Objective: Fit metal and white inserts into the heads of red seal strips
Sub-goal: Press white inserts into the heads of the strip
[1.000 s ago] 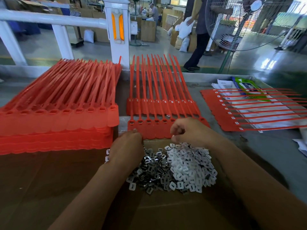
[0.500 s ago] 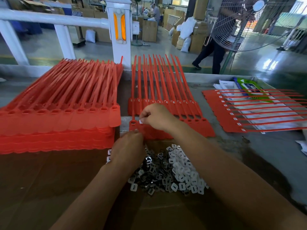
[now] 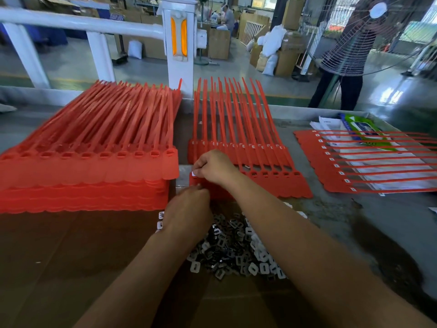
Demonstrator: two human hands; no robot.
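A sheet of red seal strips (image 3: 279,183) lies in the middle of the bench, heads toward me, on top of another sheet. My right hand (image 3: 214,166) pinches a white insert (image 3: 194,174) at the leftmost head of this sheet. My left hand (image 3: 189,209) sits just below, fingers curled at the sheet's near edge; its fingertips are hidden, so I cannot tell what they hold. A pile of metal inserts (image 3: 222,242) and white inserts (image 3: 260,256) lies on brown cardboard (image 3: 71,256) under my forearms.
A tall stack of red strip sheets (image 3: 82,171) fills the left. Another sheet (image 3: 354,162) lies on papers at the right, by a green packet (image 3: 364,129). A white railing post (image 3: 179,55) stands behind; a fan (image 3: 369,31) and a person stand beyond the bench.
My right hand left the insert pile and carried a white insert up-left to the leftmost strip head. My left hand moved slightly toward the sheet's edge.
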